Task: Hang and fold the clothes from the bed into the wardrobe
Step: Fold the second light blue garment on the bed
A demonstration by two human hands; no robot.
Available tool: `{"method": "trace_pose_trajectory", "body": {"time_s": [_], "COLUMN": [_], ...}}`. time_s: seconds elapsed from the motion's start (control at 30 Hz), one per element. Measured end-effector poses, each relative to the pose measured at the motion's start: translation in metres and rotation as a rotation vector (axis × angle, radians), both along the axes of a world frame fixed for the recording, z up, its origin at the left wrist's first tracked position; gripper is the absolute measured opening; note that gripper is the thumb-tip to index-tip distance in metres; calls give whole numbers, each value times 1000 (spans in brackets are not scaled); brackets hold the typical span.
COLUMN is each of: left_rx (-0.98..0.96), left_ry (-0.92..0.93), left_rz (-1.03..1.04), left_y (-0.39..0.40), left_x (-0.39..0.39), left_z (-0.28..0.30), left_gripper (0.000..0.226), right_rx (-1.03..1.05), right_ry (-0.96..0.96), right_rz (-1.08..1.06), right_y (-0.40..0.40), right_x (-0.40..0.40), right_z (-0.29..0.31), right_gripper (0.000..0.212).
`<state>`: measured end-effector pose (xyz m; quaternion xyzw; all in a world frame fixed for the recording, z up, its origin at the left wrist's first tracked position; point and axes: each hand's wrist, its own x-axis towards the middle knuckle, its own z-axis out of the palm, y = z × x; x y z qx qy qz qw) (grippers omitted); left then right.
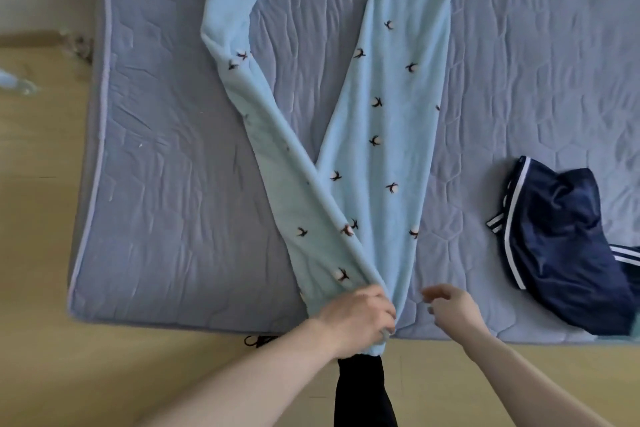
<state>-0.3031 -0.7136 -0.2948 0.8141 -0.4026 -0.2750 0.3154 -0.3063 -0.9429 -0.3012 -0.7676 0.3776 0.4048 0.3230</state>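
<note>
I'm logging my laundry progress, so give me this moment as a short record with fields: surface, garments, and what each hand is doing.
surface: blue quilted mattress
garment in work: light blue patterned pyjama trousers, legs spread in a V
other garment: navy shorts with white stripes, crumpled at right
left hand: gripping trousers' waist end
right hand: open, beside the trousers, holding nothing

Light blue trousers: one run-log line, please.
left hand grips light blue trousers waist | right hand open | mattress

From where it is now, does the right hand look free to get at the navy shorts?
Probably yes. The right hand is open and empty, and only bare mattress lies between it and the navy shorts. The left hand holds the blue pyjama trousers.
</note>
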Motion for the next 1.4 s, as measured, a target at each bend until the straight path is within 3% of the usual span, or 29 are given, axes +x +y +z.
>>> {"method": "trace_pose_trajectory", "body": {"time_s": [0.2,0.27,0.33,0.4,0.47,0.57,0.63,0.8,0.9,1.0,1.1,1.17,1.27,1.4], "left_rx": [501,568,544,474,378,317,342,472,547,548,416,225,23,195], "left_ry": [246,230,286,459,527,333,211,88,214,301,235,98,-34,73], "left_rz": [-433,-611,-646,-409,57,696,914,1006,1135,1240,1363,1331,1107,661], "left_y": [-34,-27,-10,12,33,59,68,52,28,8,-6,-20,-47,-76], "left_x": [-7,-10,-12,0,26,88,136,239,277,298,307,307,305,303], "left_z": [-13,-13,-17,-11,-2,-3,-18,-59,-72,-78,-69,-55,-42,-48], "left_gripper": [28,30,43,48,41,24,20,57,85,71,56,65,68,65], "right_rx": [43,53,84,146,188,226,250,185,291,404,416,399,358,266], "right_ry": [35,13,-46,-110,-141,-156,-140,-221,-307,-357,-443,-480,-483,-401], "right_rz": [84,108,110,94,90,47,42,253,199,109,-3,-134,-284,-366], "right_y": [2,12,26,44,64,96,111,125,118,100,78,66,54,41], "right_x": [-2,5,21,42,67,96,108,111,102,96,97,96,86,68], "right_z": [-23,-31,-34,-35,-38,-49,-59,-69,-56,-39,-26,-22,-23,-35], "right_gripper": [35,29,23,23,30,42,45,26,27,27,21,11,6,12]}}
